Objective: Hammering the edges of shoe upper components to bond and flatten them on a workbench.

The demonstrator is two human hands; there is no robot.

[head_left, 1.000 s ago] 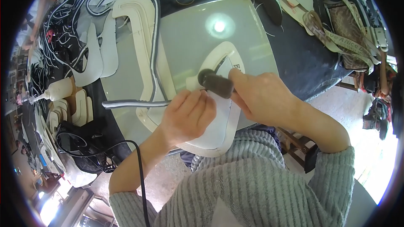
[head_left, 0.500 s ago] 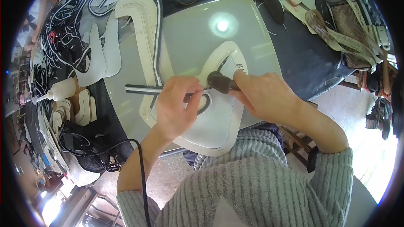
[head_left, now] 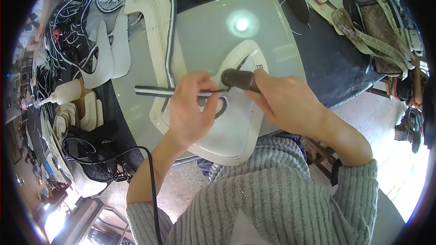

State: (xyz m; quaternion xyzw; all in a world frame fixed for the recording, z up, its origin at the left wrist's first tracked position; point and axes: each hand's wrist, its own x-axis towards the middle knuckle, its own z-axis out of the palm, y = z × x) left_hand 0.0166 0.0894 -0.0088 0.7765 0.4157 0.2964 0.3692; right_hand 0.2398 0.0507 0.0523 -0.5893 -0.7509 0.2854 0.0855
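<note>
My left hand (head_left: 190, 108) is closed on a black-and-white striped strip (head_left: 152, 91), which runs leftward from under its fingers. The strip's frayed right end reaches past the fingertips. In my right hand (head_left: 284, 95) is a short, dark brown tool (head_left: 240, 79) with a thick rounded end; its exact kind does not show. That rounded end rests over or just above a cream-edged, pale shaped template (head_left: 227, 140), close to the strip's end. The template lies on a pale greenish board (head_left: 204, 31), its middle partly hidden by my hands.
An L-shaped cream template (head_left: 156, 31) with another striped strip lies at the board's left. Further left are a tangle of striped strips (head_left: 68, 31), a white squeeze bottle (head_left: 67, 91) and stacked cream pieces (head_left: 91, 111). A patterned bag (head_left: 379, 27) sits far right.
The rounded end of the tool has shifted slightly up and left, showing more of its body. My left fingers have spread a little along the strip.
</note>
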